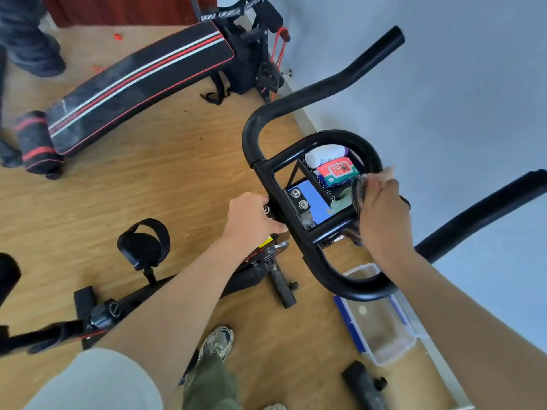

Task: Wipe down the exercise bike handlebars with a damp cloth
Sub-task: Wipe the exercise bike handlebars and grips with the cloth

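**Wiping under way at the inner loop**

The wiping looks to be in progress, with much of the bar yet to cover. The right hand [381, 211] has its fingers curled tight round a dark, mesh-patterned cloth [357, 192], bunched and pressed against the right side of the inner loop of the black handlebars [322, 94]. The fingertips there are blurred, so the exact contact is hard to read. The left hand [253, 217] is closed round the middle of the bar, just beside the clamp bolts [299, 199], apparently steadying it.

Next, I judge, the cloth needs to slide along the loop and out to the long horns, wrapped round the tube for full contact while the left hand shifts clear. A wipes pack [337, 170] lies beyond the loop; a clear tub [410, 341] stands on the floor below.
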